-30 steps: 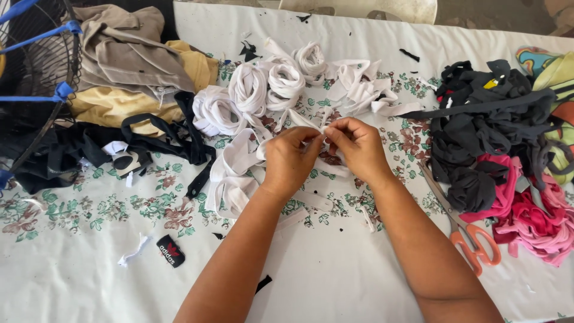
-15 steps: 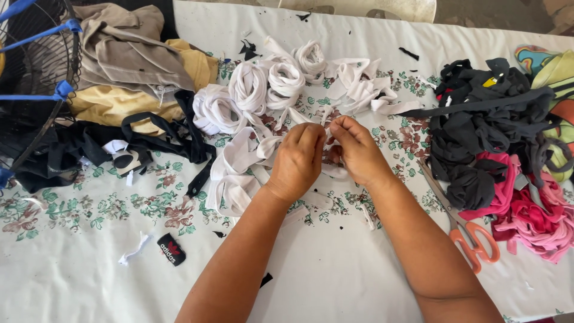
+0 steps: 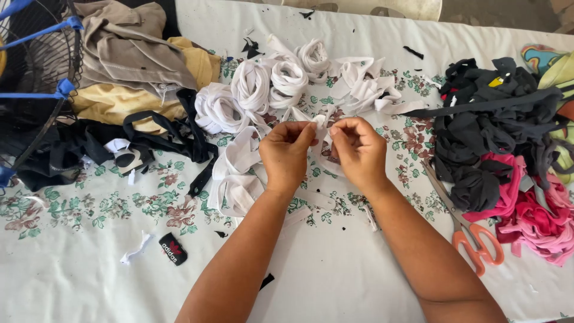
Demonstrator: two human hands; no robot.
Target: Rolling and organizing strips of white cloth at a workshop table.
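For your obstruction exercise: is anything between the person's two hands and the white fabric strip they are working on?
Nothing visible does. The left hand and the right hand both pinch the white fabric strip directly between their fingertips. The scissors lie off to the right on the tablecloth, apart from both hands.

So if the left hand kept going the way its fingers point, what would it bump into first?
Probably the right hand: the left hand points toward it, with only the pinched white fabric strip between them.
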